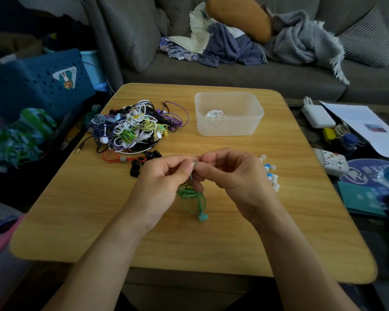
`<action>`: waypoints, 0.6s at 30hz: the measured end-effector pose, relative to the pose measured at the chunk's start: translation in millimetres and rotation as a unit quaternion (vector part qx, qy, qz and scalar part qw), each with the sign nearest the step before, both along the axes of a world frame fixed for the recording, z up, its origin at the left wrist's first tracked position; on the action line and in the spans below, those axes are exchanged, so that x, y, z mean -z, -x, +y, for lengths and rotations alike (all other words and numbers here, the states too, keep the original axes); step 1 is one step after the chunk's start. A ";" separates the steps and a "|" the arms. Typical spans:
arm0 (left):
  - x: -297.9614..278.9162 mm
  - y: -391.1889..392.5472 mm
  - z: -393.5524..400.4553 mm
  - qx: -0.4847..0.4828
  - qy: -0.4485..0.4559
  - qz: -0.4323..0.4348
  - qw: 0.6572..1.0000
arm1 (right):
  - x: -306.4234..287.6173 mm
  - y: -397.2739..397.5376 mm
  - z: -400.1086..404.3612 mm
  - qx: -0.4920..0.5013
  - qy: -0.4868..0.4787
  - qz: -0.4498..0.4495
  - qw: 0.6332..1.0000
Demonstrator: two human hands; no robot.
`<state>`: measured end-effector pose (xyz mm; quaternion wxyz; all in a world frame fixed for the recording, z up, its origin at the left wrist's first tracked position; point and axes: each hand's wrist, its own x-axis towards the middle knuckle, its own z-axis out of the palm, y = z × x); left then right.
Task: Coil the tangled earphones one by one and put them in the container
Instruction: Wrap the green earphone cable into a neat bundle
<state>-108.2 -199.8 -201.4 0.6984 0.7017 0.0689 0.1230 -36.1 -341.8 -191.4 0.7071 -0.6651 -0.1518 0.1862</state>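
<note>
Both hands meet above the middle of the wooden table [211, 243]. My left hand [164, 176] and my right hand [229, 173] pinch a green earphone [192, 196] at its top between their fingertips. Its cable hangs below in loose loops, and a teal earbud dangles at the bottom. A tangled pile of earphones [135, 126] in white, purple, green, yellow and black lies at the table's far left. The clear plastic container [254, 124] stands at the far middle with one coiled white earphone [215, 113] inside.
An orange earphone [115, 157] and black pieces [135, 169] lie by the pile. Small white and blue ear tips [271, 175] sit right of my right hand. A grey sofa with clothes is behind; a blue crate left; papers, chargers and cases crowd the right.
</note>
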 end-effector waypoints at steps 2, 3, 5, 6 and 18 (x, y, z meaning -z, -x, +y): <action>-1.0 0.1 -1.4 0.008 0.048 0.008 0.999 | 0.4 -1.0 -1.4 -0.018 -0.014 0.013 1.000; -0.9 -0.1 -2.1 0.012 0.063 0.010 0.998 | 0.5 -1.5 -1.7 -0.035 -0.029 0.028 0.999; -0.4 -0.6 -3.2 0.010 0.089 0.014 0.996 | 1.3 -2.5 -2.2 -0.064 -0.058 0.061 0.994; 0.0 -1.2 -3.8 0.005 0.099 0.015 0.995 | 1.6 -2.7 -2.7 -0.071 -0.066 0.069 0.993; -1.8 0.0 -2.6 -0.066 0.065 0.038 0.995 | -2.0 0.7 -3.3 -0.033 0.097 -0.205 0.973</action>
